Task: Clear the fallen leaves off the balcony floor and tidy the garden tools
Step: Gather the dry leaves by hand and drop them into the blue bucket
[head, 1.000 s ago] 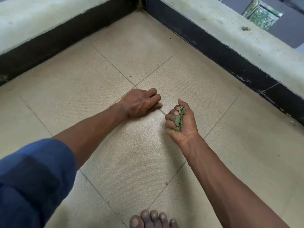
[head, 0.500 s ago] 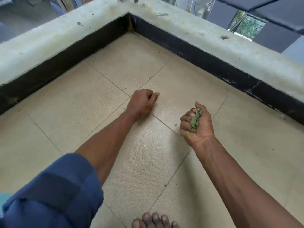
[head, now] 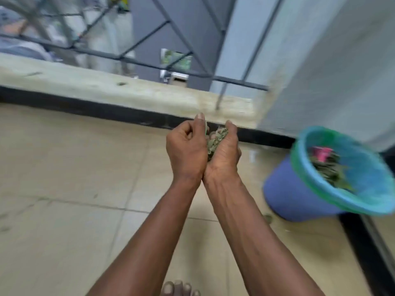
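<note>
- The left hand [head: 186, 150] has left the floor [head: 64, 167] to join the right hand [head: 224, 155]; both sets of fingers curl round the leaves [head: 214, 140].
- With the bucket [head: 277, 193] now near, dumping looks next.

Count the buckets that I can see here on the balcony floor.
1. The blue bucket is on the floor at the right, near the wall, with a green liner, leaves and something pink inside. More may be outside the frame.
</note>
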A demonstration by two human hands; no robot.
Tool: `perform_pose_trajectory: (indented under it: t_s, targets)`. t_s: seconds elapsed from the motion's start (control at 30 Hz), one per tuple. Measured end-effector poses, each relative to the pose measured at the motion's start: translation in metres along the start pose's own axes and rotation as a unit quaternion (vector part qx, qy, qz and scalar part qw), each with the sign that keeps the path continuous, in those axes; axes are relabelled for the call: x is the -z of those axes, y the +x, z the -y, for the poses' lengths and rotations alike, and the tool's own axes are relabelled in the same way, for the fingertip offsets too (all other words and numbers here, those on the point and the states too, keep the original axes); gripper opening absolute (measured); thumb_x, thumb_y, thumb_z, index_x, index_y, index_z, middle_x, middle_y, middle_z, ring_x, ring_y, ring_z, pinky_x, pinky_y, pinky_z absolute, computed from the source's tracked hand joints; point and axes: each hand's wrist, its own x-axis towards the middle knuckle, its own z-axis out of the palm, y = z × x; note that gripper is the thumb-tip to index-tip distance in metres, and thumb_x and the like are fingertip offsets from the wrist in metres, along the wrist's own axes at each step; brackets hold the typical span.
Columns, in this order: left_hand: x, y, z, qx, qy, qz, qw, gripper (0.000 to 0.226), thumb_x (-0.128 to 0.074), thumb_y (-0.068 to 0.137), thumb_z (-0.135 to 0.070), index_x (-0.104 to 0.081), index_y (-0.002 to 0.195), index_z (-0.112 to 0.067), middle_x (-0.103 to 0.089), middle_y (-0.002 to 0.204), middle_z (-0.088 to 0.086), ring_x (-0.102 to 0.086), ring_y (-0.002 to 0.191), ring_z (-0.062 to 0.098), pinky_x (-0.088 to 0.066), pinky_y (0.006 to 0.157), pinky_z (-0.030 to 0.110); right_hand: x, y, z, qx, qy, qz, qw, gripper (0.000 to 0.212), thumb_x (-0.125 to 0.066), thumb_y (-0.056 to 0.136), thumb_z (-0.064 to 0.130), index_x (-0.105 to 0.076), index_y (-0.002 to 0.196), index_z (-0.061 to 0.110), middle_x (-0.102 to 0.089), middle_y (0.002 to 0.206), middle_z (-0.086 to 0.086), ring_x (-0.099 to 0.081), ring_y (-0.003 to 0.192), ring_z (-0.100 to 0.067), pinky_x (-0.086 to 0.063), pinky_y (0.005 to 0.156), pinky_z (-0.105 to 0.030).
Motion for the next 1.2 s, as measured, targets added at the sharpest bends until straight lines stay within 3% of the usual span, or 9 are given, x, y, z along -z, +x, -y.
perform_pose_trajectory:
  t_s: [0.1,0.3,0.4,0.5,0.67,0.83,1.0,1.07,1.2]
  targets:
    - [-0.077,-0.029,-0.012,-0.004,0.031,0.102,0.994,0.055,-0.062,0.101,-0.04,-0.045,0.055,-0.014,-0.041,0.048,-0.011,-0.037,0.051,0.012,-0.035,0.054,0.034,0.033,0.013,0.076,0.111,-0.021,-0.067,0.991,0.026,-0.067,0.09,0.034,-0.06,0.081,0.011,-0.062,0.076,-0.012,-0.061,0.066,-0.024,-0.053,0.062,-0.033]
    - [-0.217,-0.08,-0.029,-0.003,0.16,0.227,0.961,0.056,-0.06,0.1,-0.041,-0.052,0.057,-0.007,-0.05,0.051,0.001,-0.053,0.057,0.024,-0.036,0.058,0.039,0.102,0.034,0.22,0.264,-0.111,-0.217,0.933,0.035,-0.062,0.086,0.024,-0.047,0.056,0.015,-0.053,0.056,-0.002,-0.051,0.057,-0.021,-0.045,0.056,-0.035]
    - [-0.247,-0.081,-0.017,-0.01,0.339,0.363,0.868,0.035,-0.057,0.099,-0.038,-0.068,0.086,-0.007,-0.072,0.088,0.012,-0.069,0.094,0.035,-0.049,0.074,0.038,0.139,0.052,0.261,0.212,-0.294,-0.264,0.894,0.02,-0.062,0.084,0.026,-0.064,0.073,0.01,-0.061,0.065,-0.005,-0.058,0.06,-0.025,-0.048,0.057,-0.035]
    - [-0.248,-0.072,-0.011,-0.095,0.474,0.446,0.753,0.034,-0.058,0.1,-0.036,-0.067,0.114,-0.006,-0.07,0.116,0.021,-0.065,0.112,0.039,-0.049,0.085,0.037,0.164,0.06,0.283,0.086,-0.492,-0.178,0.848,0.018,-0.067,0.087,0.023,-0.068,0.1,0.011,-0.068,0.08,-0.01,-0.065,0.062,-0.024,-0.059,0.053,-0.036]
    - [-0.252,-0.068,-0.003,-0.236,0.514,0.435,0.7,0.029,-0.066,0.097,-0.04,-0.073,0.104,-0.013,-0.072,0.099,0.02,-0.067,0.097,0.042,-0.048,0.074,0.04,0.184,0.066,0.313,0.174,-0.698,-0.174,0.673,0.014,-0.065,0.089,0.023,-0.072,0.091,0.01,-0.072,0.091,-0.01,-0.069,0.082,-0.027,-0.064,0.074,-0.044]
    - [-0.274,-0.068,0.013,-0.336,0.551,0.376,0.664,0.035,-0.06,0.097,-0.052,-0.069,0.11,-0.021,-0.07,0.108,0.014,-0.066,0.102,0.037,-0.042,0.074,0.038,0.2,0.069,0.314,0.32,-0.686,-0.177,0.629,0.012,-0.067,0.093,0.031,-0.074,0.086,0.023,-0.067,0.085,0.004,-0.062,0.081,-0.016,-0.043,0.073,-0.025]
    - [-0.267,-0.053,0.025,-0.29,0.461,0.434,0.718,0.027,-0.075,0.087,-0.039,-0.074,0.112,-0.03,-0.075,0.108,0.003,-0.067,0.107,0.027,-0.05,0.085,0.034,0.216,0.063,0.299,0.322,-0.685,-0.16,0.634,0.025,-0.063,0.087,0.015,-0.079,0.104,0.022,-0.075,0.096,0.002,-0.069,0.09,-0.015,-0.051,0.082,-0.023]
    - [-0.253,-0.052,0.022,-0.304,0.41,0.434,0.742,0.025,-0.076,0.086,-0.039,-0.076,0.109,-0.029,-0.077,0.102,-0.005,-0.07,0.099,0.02,-0.054,0.085,0.035,0.215,0.043,0.285,0.401,-0.648,-0.144,0.632,0.022,-0.064,0.091,0.018,-0.078,0.108,0.02,-0.076,0.102,0.005,-0.07,0.093,-0.011,-0.057,0.091,-0.028]
    - [-0.213,-0.067,0.017,-0.349,0.243,0.315,0.849,0.015,-0.075,0.089,-0.03,-0.075,0.099,-0.02,-0.075,0.092,-0.012,-0.068,0.083,0.009,-0.054,0.077,0.033,0.225,-0.011,0.219,0.568,-0.525,-0.072,0.63,0.013,-0.066,0.093,0.007,-0.073,0.102,0.012,-0.067,0.1,-0.002,-0.065,0.089,-0.013,-0.053,0.082,-0.024]
